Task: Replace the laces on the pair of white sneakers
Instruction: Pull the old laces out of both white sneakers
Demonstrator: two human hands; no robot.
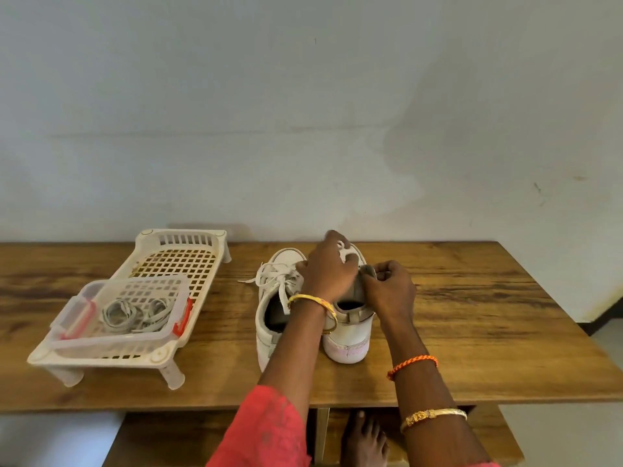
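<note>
Fingers of the left hand (328, 269) are curled over the right sneaker (349, 326), its lace (344, 251) pinched; the tongue is pinched by the right hand (389, 291) at three o'clock. The left sneaker (269, 318), still laced, is touching at nine o'clock. Farther at nine o'clock, spare laces (135, 315) are held in a clear tub (84, 318) on a white rack (161, 352) on the wooden table (488, 315).

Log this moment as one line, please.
stage: unlacing right sneaker | left hand: pulling lace | right hand: pinching tongue | left sneaker: laced | spare laces: in clear box
</note>
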